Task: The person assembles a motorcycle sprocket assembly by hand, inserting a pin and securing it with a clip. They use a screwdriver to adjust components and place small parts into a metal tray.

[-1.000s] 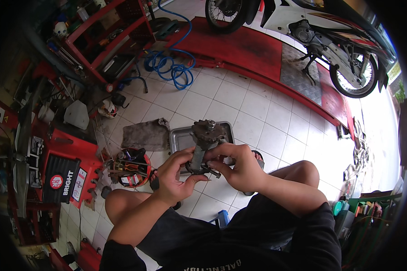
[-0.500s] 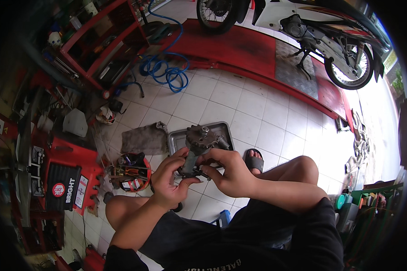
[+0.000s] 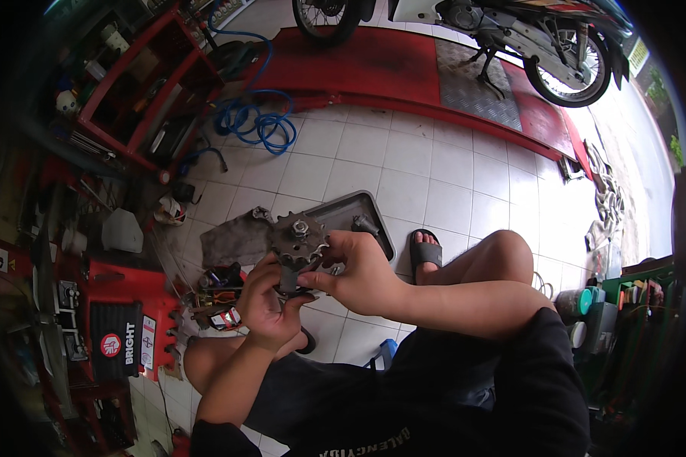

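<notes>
White tiled floor (image 3: pixel 434 183), daylight coming in from the right. Red ramp platform (image 3: pixel 404 76) along the far side, motorcycle (image 3: pixel 511 30) parked on it. Red shelving rack (image 3: pixel 137 91) at left, blue coiled hose (image 3: pixel 251 122) beside it. Red tool cabinet (image 3: pixel 122 320) lower left.

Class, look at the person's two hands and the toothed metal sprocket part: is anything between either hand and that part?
Nothing visible is. The left hand and right hand both grip the dark toothed metal sprocket part directly, above the grey metal tray on the white tiled floor.

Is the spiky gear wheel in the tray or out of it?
Out: both hands hold the gear up above the tray.
</notes>
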The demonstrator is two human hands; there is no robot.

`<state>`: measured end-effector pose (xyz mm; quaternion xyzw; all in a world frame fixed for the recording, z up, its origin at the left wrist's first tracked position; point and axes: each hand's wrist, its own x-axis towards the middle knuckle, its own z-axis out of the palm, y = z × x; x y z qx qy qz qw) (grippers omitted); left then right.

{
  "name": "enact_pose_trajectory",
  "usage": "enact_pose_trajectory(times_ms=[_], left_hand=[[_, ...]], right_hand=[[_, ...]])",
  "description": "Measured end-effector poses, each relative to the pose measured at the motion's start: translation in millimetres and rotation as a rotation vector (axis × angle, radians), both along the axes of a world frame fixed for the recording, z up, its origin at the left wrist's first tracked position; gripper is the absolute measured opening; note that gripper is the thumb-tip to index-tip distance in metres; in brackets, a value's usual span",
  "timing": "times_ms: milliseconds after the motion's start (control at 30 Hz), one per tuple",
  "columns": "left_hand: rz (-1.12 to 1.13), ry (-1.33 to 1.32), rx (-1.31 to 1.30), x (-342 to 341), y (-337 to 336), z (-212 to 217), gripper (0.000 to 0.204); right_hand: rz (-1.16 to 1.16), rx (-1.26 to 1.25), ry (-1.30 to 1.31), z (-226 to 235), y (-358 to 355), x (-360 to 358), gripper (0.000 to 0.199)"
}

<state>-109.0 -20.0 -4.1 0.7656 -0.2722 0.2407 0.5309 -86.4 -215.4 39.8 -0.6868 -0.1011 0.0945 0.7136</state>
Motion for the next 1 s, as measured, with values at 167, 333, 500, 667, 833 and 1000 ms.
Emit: enact_pose_trajectory(times_ms=[167,333,500,667,833,1000], left_hand=[[-0.023,-0.009,-0.023,-2,0,-7,0.047],[-0.017,0.009,-0.058,-3,-1,-4,0.05],[-0.011,0.005,-0.086,-2,3,-5,0.052],[0.038,0.004,-0.157,-3,11,-9,0.051],[0.044,0.008,-0.188,-4,9,-3,0.054],[0.054,-0.029,-0.169,-1,8,1,0.056]], right_hand=[[0.001,0.001,0.004,1,-4,1,0.019],[0.006,0.056,-0.034,-3,-4,0,0.021],[-0.023,0.024,-0.334,-8,-14,-2,0.021],[0.022,-0.139,-0.558,4,-19,-13,0.024],[0.114,-0.095,-0.52,8,-22,-7,0.021],[0.121,-0.033,-0.499,2,-20,-5,0.019]])
